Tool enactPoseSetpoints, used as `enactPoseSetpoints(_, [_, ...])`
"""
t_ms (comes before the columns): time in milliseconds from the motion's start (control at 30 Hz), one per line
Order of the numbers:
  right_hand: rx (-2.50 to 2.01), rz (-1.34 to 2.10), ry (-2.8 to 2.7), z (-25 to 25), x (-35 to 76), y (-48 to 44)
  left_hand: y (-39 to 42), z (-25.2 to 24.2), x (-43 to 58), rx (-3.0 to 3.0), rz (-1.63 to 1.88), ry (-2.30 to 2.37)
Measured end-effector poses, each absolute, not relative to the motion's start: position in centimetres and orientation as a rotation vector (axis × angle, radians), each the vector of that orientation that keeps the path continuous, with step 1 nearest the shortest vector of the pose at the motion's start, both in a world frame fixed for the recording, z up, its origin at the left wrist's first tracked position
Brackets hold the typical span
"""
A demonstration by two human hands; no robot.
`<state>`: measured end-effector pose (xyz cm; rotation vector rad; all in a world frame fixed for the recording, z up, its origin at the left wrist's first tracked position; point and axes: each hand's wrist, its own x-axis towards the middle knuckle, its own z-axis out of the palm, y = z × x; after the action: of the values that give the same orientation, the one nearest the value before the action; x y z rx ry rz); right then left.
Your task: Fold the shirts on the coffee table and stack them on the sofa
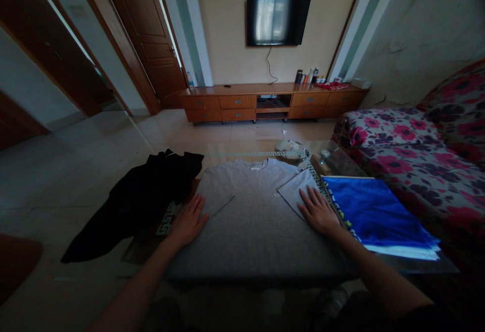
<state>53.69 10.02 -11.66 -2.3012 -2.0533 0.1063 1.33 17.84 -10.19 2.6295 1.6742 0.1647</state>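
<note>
A grey T-shirt (253, 226) lies spread on a glass table, its collar at the far side and both sleeves folded inward over the body. My left hand (189, 221) rests flat on the shirt's left edge beside the folded left sleeve, fingers stretched out. On the right, my right hand (318, 210) lies open with spread fingers on the folded right sleeve. Neither hand grips the cloth. Left of the shirt is a rumpled black garment (147, 195), partly over the table's edge. A folded blue cloth (375, 210) with a white layer beneath sits to the right.
The glass table (223, 155) has a patterned border; a small glass cup (325, 155) stands near its far right corner. A flowered sofa (409, 140) runs along the right. Beyond are a wooden TV cabinet (237, 102) with several bottles and a wall television (278, 18).
</note>
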Motion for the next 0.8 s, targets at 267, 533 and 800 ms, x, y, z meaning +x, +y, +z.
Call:
enactPoseSetpoints(267, [-2.324,0.109,-2.016,-11.2,53.5,11.9,20.1,-10.8,1.2,2.606,0.189,1.697])
enactPoseSetpoints(533, [-2.161,0.136,-1.877,-10.8,54.1,11.6,20.5,-10.4,0.7,2.473,0.606,1.662])
enactPoseSetpoints(800, [-1.746,0.145,-1.543,-7.4,54.4,6.8,15.3,-5.7,-0.1,2.207,0.775,1.636])
